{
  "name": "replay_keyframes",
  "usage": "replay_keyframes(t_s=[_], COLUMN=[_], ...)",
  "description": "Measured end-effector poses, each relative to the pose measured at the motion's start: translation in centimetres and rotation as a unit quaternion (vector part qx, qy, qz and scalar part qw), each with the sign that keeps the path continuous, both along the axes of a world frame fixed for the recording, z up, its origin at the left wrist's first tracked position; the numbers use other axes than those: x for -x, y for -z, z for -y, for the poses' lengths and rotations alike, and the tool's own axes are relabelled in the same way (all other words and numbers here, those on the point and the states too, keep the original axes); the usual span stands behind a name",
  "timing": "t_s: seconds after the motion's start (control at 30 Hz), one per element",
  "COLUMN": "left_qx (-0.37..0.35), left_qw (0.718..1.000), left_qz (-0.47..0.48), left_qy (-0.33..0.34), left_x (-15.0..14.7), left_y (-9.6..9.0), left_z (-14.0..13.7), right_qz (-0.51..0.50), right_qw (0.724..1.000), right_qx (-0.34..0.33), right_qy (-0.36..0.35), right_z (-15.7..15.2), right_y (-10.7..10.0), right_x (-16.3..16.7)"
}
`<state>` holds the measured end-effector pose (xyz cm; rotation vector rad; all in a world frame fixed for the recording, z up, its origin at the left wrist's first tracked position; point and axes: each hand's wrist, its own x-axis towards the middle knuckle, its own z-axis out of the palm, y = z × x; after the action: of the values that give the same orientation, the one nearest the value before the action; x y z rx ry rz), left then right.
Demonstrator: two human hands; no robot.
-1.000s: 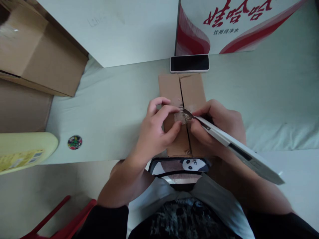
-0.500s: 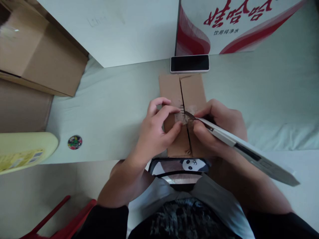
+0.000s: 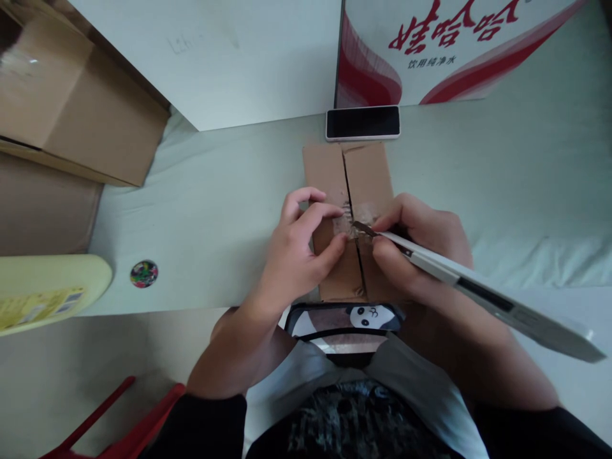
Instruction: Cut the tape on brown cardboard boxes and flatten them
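blade [image 3: 364, 229] at the taped seam [image 3: 360, 264]

the step seems to be cutting the clear tape [image 3: 341, 225]; the next move likely calls for guiding the edge steadily. the right hand [image 3: 430, 236] is clamped on the white utility knife [image 3: 488, 299]; the left hand [image 3: 299, 242] rests, fingers apart, on the small cardboard carton [image 3: 370, 175], which lies beneath both hands, seam between them.

The head camera looks forward and steeply down from near above the cardboard box [image 3: 367, 175].

Brown cardboard box [image 3: 367, 175], top flaps closed, clear tape [image 3: 342, 224] mid-seam, white utility knife [image 3: 480, 289] slanted, blade [image 3: 364, 228] at seam
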<state>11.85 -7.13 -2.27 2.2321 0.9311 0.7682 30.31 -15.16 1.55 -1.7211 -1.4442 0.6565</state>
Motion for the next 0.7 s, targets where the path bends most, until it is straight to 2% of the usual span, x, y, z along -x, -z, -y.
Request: replay_keyframes(t_s=[0.07, 0.37, 0.5, 0.7], left_qx=[-0.001, -0.001, 0.000, 0.001], left_qw=[1.000, 1.000, 1.000, 1.000], left_qz=[0.001, 0.012, -0.002, -0.005], left_qy=[-0.001, 0.002, 0.000, -0.009], left_x=[-0.02, 0.01, 0.01, -0.08], left_y=[0.03, -0.07, -0.13, -0.04], left_z=[0.03, 0.04, 0.03, 0.12], right_qz=[-0.007, -0.006, 0.010, 0.048], right_qw=[1.000, 0.999, 0.998, 0.996], right_qx=[-0.004, -0.011, -0.020, -0.020], right_qy=[-0.009, 0.031, 0.061, 0.067], right_z=[0.05, 0.00, -0.04, -0.30], right_y=[0.02, 0.04, 0.06, 0.14], right_x=[-0.06, 0.19, 0.40, 0.59])
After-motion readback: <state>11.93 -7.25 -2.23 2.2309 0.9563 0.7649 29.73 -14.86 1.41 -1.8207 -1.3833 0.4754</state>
